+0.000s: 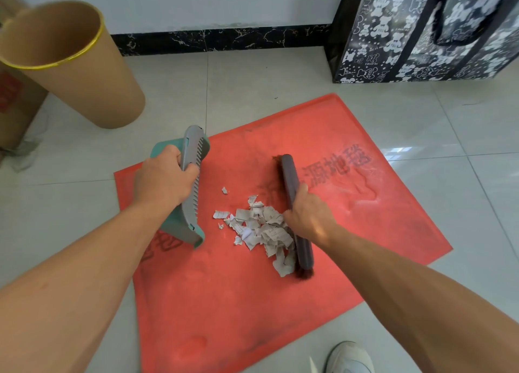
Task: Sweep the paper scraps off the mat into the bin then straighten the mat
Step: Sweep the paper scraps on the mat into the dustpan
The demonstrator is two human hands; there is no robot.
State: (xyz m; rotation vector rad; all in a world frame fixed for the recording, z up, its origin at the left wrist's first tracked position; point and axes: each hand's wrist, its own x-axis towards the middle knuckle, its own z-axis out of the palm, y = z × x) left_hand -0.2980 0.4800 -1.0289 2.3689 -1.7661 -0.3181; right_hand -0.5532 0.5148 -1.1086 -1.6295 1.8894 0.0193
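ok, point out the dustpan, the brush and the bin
dustpan [190, 209]: head view, grey toothed rim.
brush [289, 173]: head view, grey back, far end.
bin [106, 86]: head view, cardboard side wall.

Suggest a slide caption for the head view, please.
Left hand holds a dustpan, right hand a brush beside paper scraps on the red mat.

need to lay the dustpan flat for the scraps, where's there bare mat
Bare mat lies on the near side of the paper scraps, down to the edge by the shoe, and right of the brush toward the bag. Crowded: the strip between the dustpan in the left hand and the brush in the right hand.
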